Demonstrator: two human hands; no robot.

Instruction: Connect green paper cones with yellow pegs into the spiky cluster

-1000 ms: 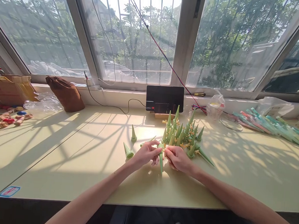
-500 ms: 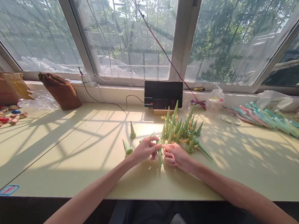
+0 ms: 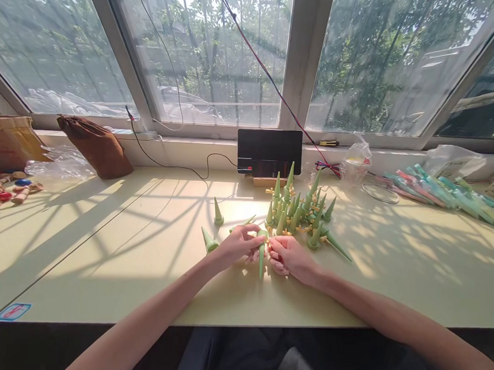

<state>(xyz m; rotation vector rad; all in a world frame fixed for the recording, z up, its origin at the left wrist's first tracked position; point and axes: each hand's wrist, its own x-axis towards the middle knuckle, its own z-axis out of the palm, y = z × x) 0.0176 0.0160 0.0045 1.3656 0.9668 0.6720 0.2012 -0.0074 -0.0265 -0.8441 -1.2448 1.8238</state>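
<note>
A light-green, smooth, tapered cone (image 3: pixel 261 261) is hanging point-down toward six o'clock, just above the table's near half. The left hand (image 3: pixel 244 243) is gripping its wide end between thumb and fingers; the right hand (image 3: pixel 289 255) is closing its fingertips narrowly there, apparently pinching a small pale-yellow piece (image 3: pixel 268 242). Compared with a second ago, the right hand's lower fingers are curling more loosely, while the cone is barely shifting; the work seems to be continuing at that same end.

At one o'clock, a crowded cluster of green cones (image 3: pixel 296 218) is standing with yellow bits among them; a lone upright green cone (image 3: pixel 218 214) is standing at ten. The pale-yellow, smooth-topped table (image 3: pixel 142 290) is catching barred sunlight. Beyond, a black flat-screen device (image 3: pixel 269 146) is leaning at twelve, a brown drawstring pouch (image 3: pixel 97 150) is slumping at ten, and framed glass windows (image 3: pixel 220 67) are facing trees.
</note>
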